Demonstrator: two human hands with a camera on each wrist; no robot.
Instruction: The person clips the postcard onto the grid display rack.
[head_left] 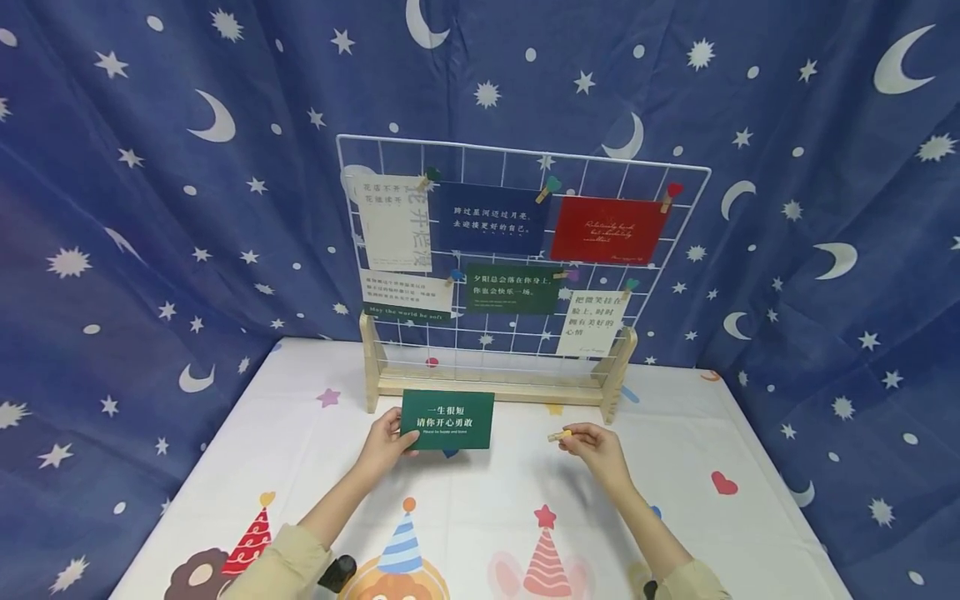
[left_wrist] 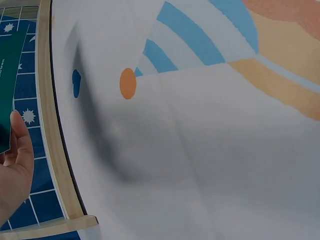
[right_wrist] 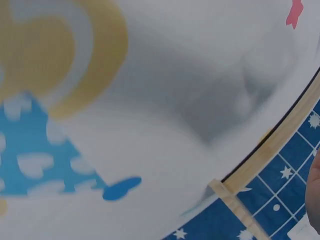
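Observation:
My left hand (head_left: 385, 444) grips a green card (head_left: 447, 421) with white lettering by its left edge, thumb in front, held above the tablecloth. In the left wrist view the hand (left_wrist: 17, 165) and part of the card (left_wrist: 10, 85) show at the left edge. Between the fingertips of my right hand (head_left: 600, 454) is a small wooden clothespin (head_left: 558, 436) with a yellow end. Only a sliver of that hand (right_wrist: 313, 195) enters the right wrist view, with the clothespin out of sight. Behind both hands stands a white wire grid (head_left: 517, 342) bearing several clipped cards.
The grid sits in a wooden base (head_left: 487, 387). On it hang a navy card (head_left: 491, 218), a red card (head_left: 609, 231), a green card (head_left: 512, 289) and white ones, held by heart-topped clothespins. A printed white tablecloth (head_left: 480, 492) covers the table; a starry blue curtain (head_left: 187, 167) surrounds it.

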